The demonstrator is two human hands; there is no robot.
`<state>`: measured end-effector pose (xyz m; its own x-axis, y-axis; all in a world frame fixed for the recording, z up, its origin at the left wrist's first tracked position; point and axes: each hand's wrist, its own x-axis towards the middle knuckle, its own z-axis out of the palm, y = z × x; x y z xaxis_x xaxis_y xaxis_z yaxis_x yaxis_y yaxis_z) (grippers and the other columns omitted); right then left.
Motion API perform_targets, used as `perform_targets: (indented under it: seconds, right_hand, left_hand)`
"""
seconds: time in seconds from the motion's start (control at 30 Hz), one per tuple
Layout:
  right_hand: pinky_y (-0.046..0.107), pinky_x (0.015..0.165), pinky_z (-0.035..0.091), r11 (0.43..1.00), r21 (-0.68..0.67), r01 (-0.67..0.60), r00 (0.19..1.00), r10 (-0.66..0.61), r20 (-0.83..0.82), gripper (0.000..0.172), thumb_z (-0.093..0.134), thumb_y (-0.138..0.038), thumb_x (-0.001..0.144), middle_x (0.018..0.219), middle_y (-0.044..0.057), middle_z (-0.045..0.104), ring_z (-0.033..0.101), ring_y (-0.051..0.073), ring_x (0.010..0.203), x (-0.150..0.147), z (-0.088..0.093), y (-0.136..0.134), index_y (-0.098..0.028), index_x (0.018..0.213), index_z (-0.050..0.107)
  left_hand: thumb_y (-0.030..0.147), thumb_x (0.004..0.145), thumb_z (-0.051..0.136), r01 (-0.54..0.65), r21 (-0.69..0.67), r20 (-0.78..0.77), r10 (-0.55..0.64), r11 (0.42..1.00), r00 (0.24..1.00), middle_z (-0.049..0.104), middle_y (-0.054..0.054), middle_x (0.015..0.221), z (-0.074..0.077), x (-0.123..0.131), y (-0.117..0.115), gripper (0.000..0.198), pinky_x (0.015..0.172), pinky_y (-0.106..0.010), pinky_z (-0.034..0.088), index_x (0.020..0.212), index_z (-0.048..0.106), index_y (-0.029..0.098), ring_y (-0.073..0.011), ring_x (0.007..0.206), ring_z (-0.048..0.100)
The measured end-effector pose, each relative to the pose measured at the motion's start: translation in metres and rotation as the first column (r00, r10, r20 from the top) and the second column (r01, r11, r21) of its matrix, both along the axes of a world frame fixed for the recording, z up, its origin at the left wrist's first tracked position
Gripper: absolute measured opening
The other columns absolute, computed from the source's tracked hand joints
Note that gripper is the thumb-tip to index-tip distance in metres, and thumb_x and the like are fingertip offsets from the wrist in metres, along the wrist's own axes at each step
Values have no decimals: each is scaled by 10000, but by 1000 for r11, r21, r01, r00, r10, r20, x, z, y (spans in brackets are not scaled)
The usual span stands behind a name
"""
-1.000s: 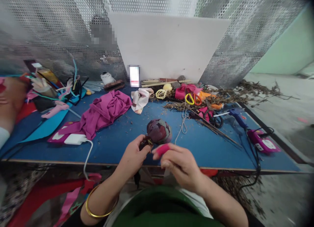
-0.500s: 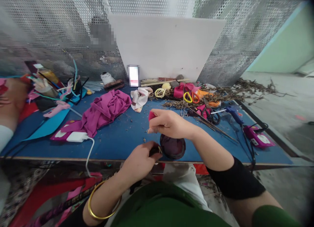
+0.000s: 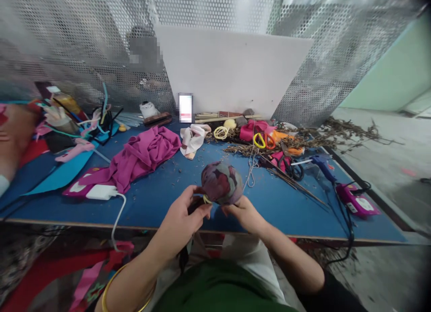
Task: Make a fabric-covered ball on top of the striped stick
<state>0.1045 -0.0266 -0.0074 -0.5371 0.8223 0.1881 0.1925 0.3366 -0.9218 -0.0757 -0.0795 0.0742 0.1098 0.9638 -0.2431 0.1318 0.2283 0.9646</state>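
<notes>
A round dark purple bundle point(image 3: 222, 182) with grey-green patches is held up above the front part of the blue table. My left hand point(image 3: 184, 215) is closed at its lower left side, where a loop of pale yellow cord point(image 3: 206, 199) shows by the fingertips. Something dark sits inside that grip, mostly hidden by the fingers. Under the lower right side, my right hand point(image 3: 247, 214) curls its fingers against the bundle, and the fingertips are partly hidden. Beyond the bundle, a thin grey cord point(image 3: 251, 168) lies on the table.
A heap of magenta cloth point(image 3: 148, 152) lies to the left, beside a white charger point(image 3: 101, 192) with a cable. Dried twigs, scissors point(image 3: 296, 170) and a blue glue gun point(image 3: 321, 161) are on the right. At the far left a co-worker's arm point(image 3: 13, 141) shows.
My right hand has come down from above the bundle to its lower right side. The bundle has been lifted and turned, showing its patched surface. My left hand stays at its left side.
</notes>
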Motion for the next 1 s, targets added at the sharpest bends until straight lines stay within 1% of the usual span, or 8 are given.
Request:
perform_targets:
  seconds: [0.17,0.27,0.33,0.4,0.47,0.53,0.77,1.0]
  right_hand:
    - [294,707,424,961,232,152,988,-145,-48,362,440,-301,955,748,38,523,502,169,774,12,17,-39,-184,619,507]
    - [367,871,442,954,290,75,972,-4,-237,324,421,-311,970,990,102,611,541,229,1025,9,34,-46,-186,703,556]
    - [397,902,448,977,214,9,926,73,-371,339,415,-342,976,966,108,641,557,245,1053,1,40,-45,-187,714,564]
    - [339,745,499,999,38,-37,864,51,-502,360,415,-366,978,788,74,624,605,205,839,-6,40,-42,-187,696,548]
    - [239,492,412,986,-162,-48,818,-54,-572,389,413,-383,979,628,12,514,499,127,550,-13,35,-41,-185,658,509]
    - [216,422,285,971,-240,19,832,-149,-534,419,424,-395,975,568,-26,412,365,92,469,-16,31,-45,-183,615,469]
    - [258,549,293,926,304,225,950,-139,-278,343,383,-252,982,593,-27,379,368,115,573,-20,38,-64,-198,643,371]
    - [277,545,265,867,460,190,976,-115,-187,290,371,-180,962,599,-27,349,338,131,586,-19,40,-66,-214,680,315]
  left_hand:
    - [432,765,641,-68,-124,144,86,990,986,461,67,606,-5,4,8,295,425,-191,226,865,537,174,-43,424,321]
    - [465,708,693,-89,-148,174,115,985,978,450,73,606,-6,10,10,375,434,-186,231,901,567,170,-48,452,313]
    - [466,695,703,-77,-133,178,100,988,979,502,49,660,-7,12,10,384,464,-192,275,900,590,162,-60,497,363]
    - [445,683,716,-54,-139,184,80,989,980,526,36,688,-8,12,10,380,494,-199,306,900,605,155,-73,535,402]
    - [410,661,734,-36,-178,193,70,983,979,505,49,661,-10,11,10,388,490,-198,290,919,609,149,-66,518,379]
    - [381,632,750,-26,-222,202,72,975,977,466,70,623,-13,9,9,407,468,-193,251,928,604,141,-48,478,320]
    - [405,648,704,-98,-161,115,117,982,986,427,90,541,-15,14,8,400,443,-196,215,914,587,129,-48,437,291]
    - [418,675,660,-112,-123,66,121,986,990,424,85,553,-23,17,7,357,433,-195,200,879,581,136,-49,436,275]
